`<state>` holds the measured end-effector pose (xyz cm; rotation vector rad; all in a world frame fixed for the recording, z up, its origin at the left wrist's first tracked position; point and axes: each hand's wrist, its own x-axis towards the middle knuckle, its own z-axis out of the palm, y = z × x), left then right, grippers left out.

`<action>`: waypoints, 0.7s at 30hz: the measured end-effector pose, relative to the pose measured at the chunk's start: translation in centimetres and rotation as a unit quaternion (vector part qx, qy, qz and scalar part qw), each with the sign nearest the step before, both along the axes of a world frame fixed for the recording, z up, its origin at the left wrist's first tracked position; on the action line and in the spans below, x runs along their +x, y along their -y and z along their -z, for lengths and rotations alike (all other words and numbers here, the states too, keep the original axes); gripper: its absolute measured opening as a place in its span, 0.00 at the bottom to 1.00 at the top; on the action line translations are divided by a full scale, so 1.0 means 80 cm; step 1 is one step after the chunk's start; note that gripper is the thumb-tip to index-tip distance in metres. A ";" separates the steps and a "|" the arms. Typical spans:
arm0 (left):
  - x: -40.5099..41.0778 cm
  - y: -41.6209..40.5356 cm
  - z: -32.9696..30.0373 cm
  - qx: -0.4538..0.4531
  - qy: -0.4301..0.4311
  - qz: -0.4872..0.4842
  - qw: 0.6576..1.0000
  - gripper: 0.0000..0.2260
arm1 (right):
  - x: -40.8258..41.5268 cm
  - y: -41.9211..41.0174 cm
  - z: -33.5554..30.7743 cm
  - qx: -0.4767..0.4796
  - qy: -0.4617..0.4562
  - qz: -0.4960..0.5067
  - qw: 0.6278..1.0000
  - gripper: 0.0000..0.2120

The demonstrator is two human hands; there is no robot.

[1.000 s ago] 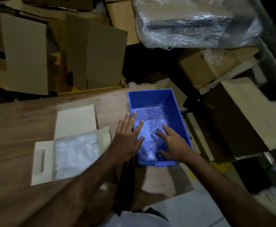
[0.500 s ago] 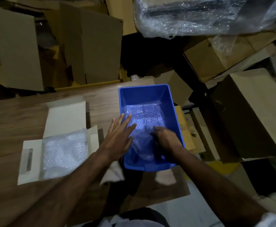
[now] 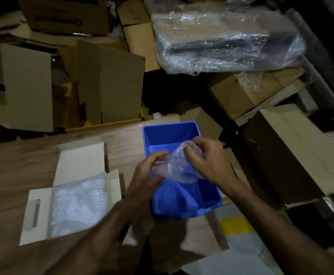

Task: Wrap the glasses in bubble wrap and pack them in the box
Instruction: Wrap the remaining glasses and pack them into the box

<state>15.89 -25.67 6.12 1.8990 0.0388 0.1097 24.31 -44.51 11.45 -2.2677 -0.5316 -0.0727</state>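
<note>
1. Two bare hands are working over a wooden table [image 3: 13, 171]: the left hand [image 3: 146, 173] is gripping the near-left end of a crumpled clear bubble-wrap bundle [image 3: 179, 165], and the right hand [image 3: 207, 157] is pinching its far-right end, fingers curled into the plastic.
2. Held between both hands, the bundle is hanging just above the open blue plastic bin [image 3: 184, 195], clear of the bin floor. Its long axis is running from near-left to far-right, the far end tilted slightly upward. Whether a glass is inside cannot be told; the plastic is too blurred.
3. Judging by the grip, the person is lifting wrap out of the bin, or closing it around a glass. Next, the bundle likely needs carrying left to the box, with both ends kept pinched so the wrap does not spring open.
4. Lying just left of the bin on the same table is an open white cardboard box [image 3: 43, 213], flaps spread, already lined or filled with a pale sheet of bubble wrap [image 3: 76, 205].
5. Standing beyond the table edge are stacked brown cardboard cartons [image 3: 110, 84], and a large bubble-wrapped dark parcel [image 3: 227, 38] is resting on more cartons at the far right.
</note>
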 end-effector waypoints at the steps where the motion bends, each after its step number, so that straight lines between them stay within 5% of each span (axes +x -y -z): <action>1: -0.007 -0.010 -0.020 -0.048 -0.011 -0.010 0.999 0.10 | 0.002 -0.003 -0.008 0.035 -0.043 0.023 0.998 0.15; 3: -0.020 -0.034 -0.050 -0.107 -0.006 -0.042 0.993 0.11 | 0.004 -0.013 -0.028 0.171 -0.232 0.029 0.957 0.12; 4: -0.026 -0.045 -0.062 -0.137 0.008 -0.072 0.988 0.14 | 0.003 -0.020 -0.036 0.250 -0.359 0.000 0.899 0.10; 6: -0.036 -0.064 -0.078 -0.223 0.003 -0.146 0.964 0.19 | -0.012 -0.038 -0.048 0.370 -0.549 -0.068 0.747 0.21; 8: -0.048 -0.083 -0.080 -0.279 -0.020 -0.199 0.939 0.23 | -0.032 -0.059 -0.044 0.457 -0.608 -0.116 0.639 0.32; 9: -0.057 -0.094 -0.077 -0.280 -0.028 -0.222 0.933 0.25 | -0.045 -0.071 -0.038 0.478 -0.611 -0.130 0.618 0.34; 10: -0.068 -0.105 -0.074 -0.279 -0.029 -0.245 0.928 0.26 | -0.061 -0.083 -0.034 0.465 -0.607 -0.134 0.630 0.34; 14: -0.111 -0.155 -0.061 -0.239 -0.057 -0.351 0.904 0.22 | -0.119 -0.138 -0.014 0.329 -0.495 -0.039 0.803 0.29; 17: -0.146 -0.202 -0.055 -0.230 -0.087 -0.389 0.888 0.19 | -0.137 -0.169 0.002 0.328 -0.405 0.039 0.852 0.33; 21: -0.198 -0.261 -0.064 -0.233 -0.114 -0.280 0.924 0.23 | -0.151 -0.189 0.021 0.286 -0.342 0.009 0.895 0.23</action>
